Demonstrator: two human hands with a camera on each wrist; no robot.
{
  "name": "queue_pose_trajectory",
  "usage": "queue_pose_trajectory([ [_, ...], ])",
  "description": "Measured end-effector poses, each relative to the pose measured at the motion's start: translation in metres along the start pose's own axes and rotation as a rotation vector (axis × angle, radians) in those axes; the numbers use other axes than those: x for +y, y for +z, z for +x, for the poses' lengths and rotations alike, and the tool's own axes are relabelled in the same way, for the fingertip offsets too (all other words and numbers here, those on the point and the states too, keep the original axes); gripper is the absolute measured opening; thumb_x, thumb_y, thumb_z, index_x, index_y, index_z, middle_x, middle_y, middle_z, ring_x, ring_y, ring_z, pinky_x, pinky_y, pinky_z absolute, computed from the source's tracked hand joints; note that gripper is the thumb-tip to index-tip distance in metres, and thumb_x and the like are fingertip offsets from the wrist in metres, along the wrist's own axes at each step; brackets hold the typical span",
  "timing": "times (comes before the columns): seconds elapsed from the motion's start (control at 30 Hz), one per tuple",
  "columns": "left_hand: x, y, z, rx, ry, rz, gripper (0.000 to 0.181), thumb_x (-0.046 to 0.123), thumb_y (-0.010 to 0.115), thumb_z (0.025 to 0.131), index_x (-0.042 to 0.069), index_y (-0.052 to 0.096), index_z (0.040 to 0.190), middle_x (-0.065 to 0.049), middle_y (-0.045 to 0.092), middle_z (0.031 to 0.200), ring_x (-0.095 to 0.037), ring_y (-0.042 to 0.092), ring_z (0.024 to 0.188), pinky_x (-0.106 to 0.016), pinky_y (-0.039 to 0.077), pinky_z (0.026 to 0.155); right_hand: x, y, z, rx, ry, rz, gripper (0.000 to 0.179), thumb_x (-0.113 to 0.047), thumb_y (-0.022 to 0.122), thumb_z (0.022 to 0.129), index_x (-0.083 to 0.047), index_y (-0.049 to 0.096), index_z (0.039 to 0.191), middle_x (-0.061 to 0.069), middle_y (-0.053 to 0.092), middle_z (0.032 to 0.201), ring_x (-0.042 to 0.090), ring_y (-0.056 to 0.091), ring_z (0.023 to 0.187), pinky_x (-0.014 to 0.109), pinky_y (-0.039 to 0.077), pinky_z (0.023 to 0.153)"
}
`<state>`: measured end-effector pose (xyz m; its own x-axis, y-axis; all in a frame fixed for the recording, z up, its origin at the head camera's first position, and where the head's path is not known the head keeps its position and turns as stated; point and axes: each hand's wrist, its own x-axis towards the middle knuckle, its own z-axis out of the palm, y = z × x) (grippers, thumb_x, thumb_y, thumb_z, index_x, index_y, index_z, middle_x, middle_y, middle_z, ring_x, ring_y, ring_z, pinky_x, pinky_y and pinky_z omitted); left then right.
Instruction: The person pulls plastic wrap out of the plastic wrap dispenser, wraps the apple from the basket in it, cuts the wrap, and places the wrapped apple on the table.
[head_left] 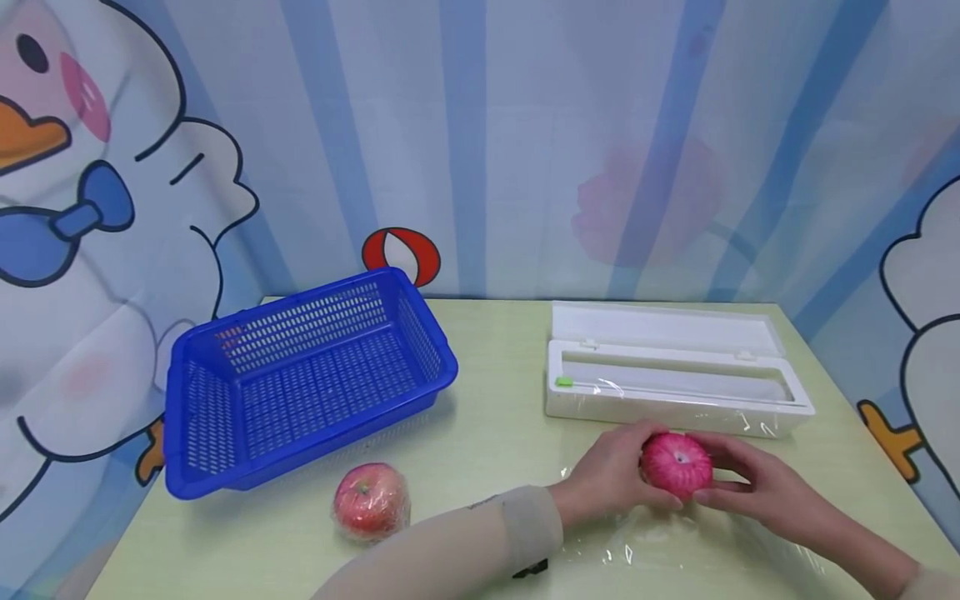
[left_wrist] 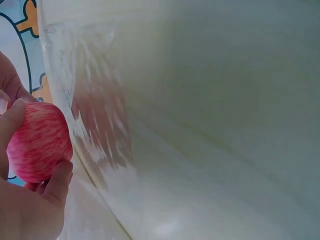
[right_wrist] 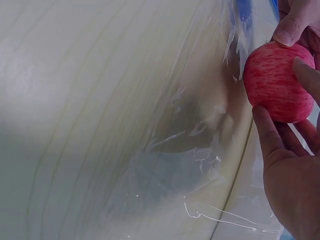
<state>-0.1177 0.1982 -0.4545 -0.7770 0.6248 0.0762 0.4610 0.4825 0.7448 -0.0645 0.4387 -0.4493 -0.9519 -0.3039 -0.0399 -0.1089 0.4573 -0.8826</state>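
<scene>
A cartoon duck [head_left: 82, 350] fills the left end of the printed backdrop [head_left: 510, 150] behind a pale desk [head_left: 495, 350]. In front of it, a deep blue plastic basket [head_left: 330, 383] sits at a slant, its slotted walls and floor in plain sight. On the near side of the basket, a red-and-yellow apple in clear wrap [head_left: 370, 502] rests on the desk, well apart from both hands.

Farther right, a person in a light sleeve [head_left: 465, 542] reaches across. The left hand [head_left: 611, 471] has its grip bent around the left side of a pink-red apple [head_left: 677, 465], fingers at the far side and thumb at the near side. The fruit sits squarely between the two hands, a pale-centred dimple facing up. Under and around it, clear film [head_left: 628, 554] spreads in shiny creases; whether the fruit's underside touches it, I cannot tell.

Just beyond the held fruit stands a long white dispenser box [head_left: 667, 406], its lid [head_left: 660, 327] folded back, a green tab [head_left: 564, 382] at the left end. At right, the right hand [head_left: 772, 487] closes the hold, its grip curved against the fruit's right side, thumb nearest the viewer.
</scene>
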Motion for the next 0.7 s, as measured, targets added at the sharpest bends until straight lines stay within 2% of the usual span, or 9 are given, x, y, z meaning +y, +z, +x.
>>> queue_pose_trajectory([
  [0.1, -0.0004, 0.0018, -0.0002, 0.002, -0.008, 0.029, 0.075, 0.030, 0.100, 0.077, 0.024, 0.061, 0.141, 0.014, 0.067, 0.127, 0.001, 0.061, 0.116, -0.016, 0.048, 0.100, 0.0021, 0.0004, -0.0003, -0.002, -0.006, 0.004, 0.067, -0.007, 0.080, 0.096, 0.006, 0.048, 0.153, 0.023, 0.055, 0.149, -0.013, 0.056, 0.119, 0.023, 0.060, 0.089],
  [0.3, -0.0011, 0.0037, -0.0003, -0.016, -0.026, 0.042, 0.074, 0.031, 0.099, 0.078, 0.025, 0.060, 0.140, 0.014, 0.067, 0.127, 0.000, 0.060, 0.116, -0.017, 0.049, 0.099, 0.0038, 0.0008, -0.0002, -0.011, 0.025, 0.001, 0.069, -0.009, 0.080, 0.096, 0.007, 0.046, 0.154, 0.032, 0.050, 0.152, -0.016, 0.054, 0.118, 0.021, 0.059, 0.089],
  [0.6, -0.0056, 0.0041, 0.0001, -0.012, 0.001, 0.093, 0.075, 0.034, 0.098, 0.079, 0.025, 0.059, 0.143, 0.014, 0.066, 0.129, -0.001, 0.059, 0.119, -0.018, 0.048, 0.102, 0.0061, 0.0010, -0.0008, -0.003, 0.047, -0.026, 0.071, -0.011, 0.081, 0.096, 0.006, 0.046, 0.155, 0.032, 0.050, 0.153, -0.016, 0.055, 0.117, 0.022, 0.060, 0.089],
  [0.63, -0.0057, 0.0033, 0.0000, -0.012, 0.003, 0.102, 0.075, 0.035, 0.097, 0.080, 0.025, 0.059, 0.143, 0.014, 0.066, 0.130, -0.001, 0.059, 0.120, -0.018, 0.048, 0.102, 0.0065, 0.0007, -0.0011, 0.001, 0.058, -0.041, 0.072, -0.013, 0.082, 0.096, 0.005, 0.046, 0.155, 0.031, 0.051, 0.153, -0.013, 0.057, 0.117, 0.024, 0.060, 0.089],
  [0.7, -0.0053, 0.0008, -0.0008, -0.009, 0.005, 0.113, 0.077, 0.036, 0.097, 0.080, 0.025, 0.058, 0.145, 0.014, 0.065, 0.132, -0.002, 0.059, 0.121, -0.019, 0.048, 0.103, 0.0066, -0.0002, -0.0017, 0.011, 0.076, -0.074, 0.072, -0.015, 0.082, 0.095, 0.004, 0.046, 0.156, 0.030, 0.051, 0.153, 0.000, 0.063, 0.122, 0.026, 0.061, 0.089],
])
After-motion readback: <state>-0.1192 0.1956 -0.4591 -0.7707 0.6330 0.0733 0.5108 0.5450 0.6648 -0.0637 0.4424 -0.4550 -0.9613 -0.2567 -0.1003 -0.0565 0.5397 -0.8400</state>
